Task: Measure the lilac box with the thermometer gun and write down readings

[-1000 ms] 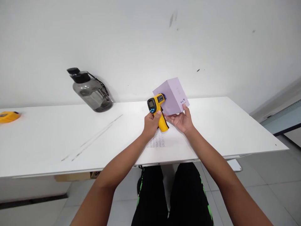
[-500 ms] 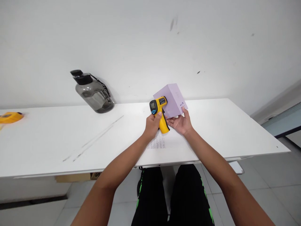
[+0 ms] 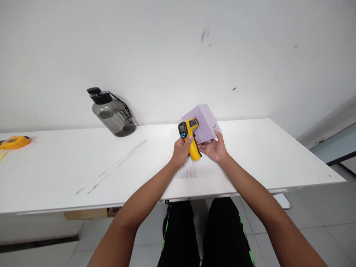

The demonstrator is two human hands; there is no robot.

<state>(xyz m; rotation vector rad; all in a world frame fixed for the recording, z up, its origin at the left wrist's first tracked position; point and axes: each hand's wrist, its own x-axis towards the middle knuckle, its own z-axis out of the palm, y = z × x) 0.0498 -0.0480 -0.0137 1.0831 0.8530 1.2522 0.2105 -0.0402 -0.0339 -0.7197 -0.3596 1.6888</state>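
Yellow-and-black plastic: the pistol-shaped meter [image 3: 190,127] sits near the centre of the frame, its grip wrapped by our left hand [image 3: 181,150], fingers curled round and thumb against the back. Just to its right we note a lilac box [image 3: 205,125], tilted, with our right hand [image 3: 215,149] only partly closed on it: thumb on the marked face, fingers under the lower edge. Whether the box also rests on the white table [image 3: 256,152], or the meter's nose touches it, we cannot tell. Main risk, we judge: the right hand has the box by one low corner, so a slackened thumb could let it tip or slide towards the wall. Second risk: with the nose so close to the box, a small turn of the left wrist could knock it. The fingertips of both hands are crowded below the box and could foul each other. The grey bottle [image 3: 115,118], left of centre, stands well apart; we rate it a hazard only if the left arm sweeps wide.
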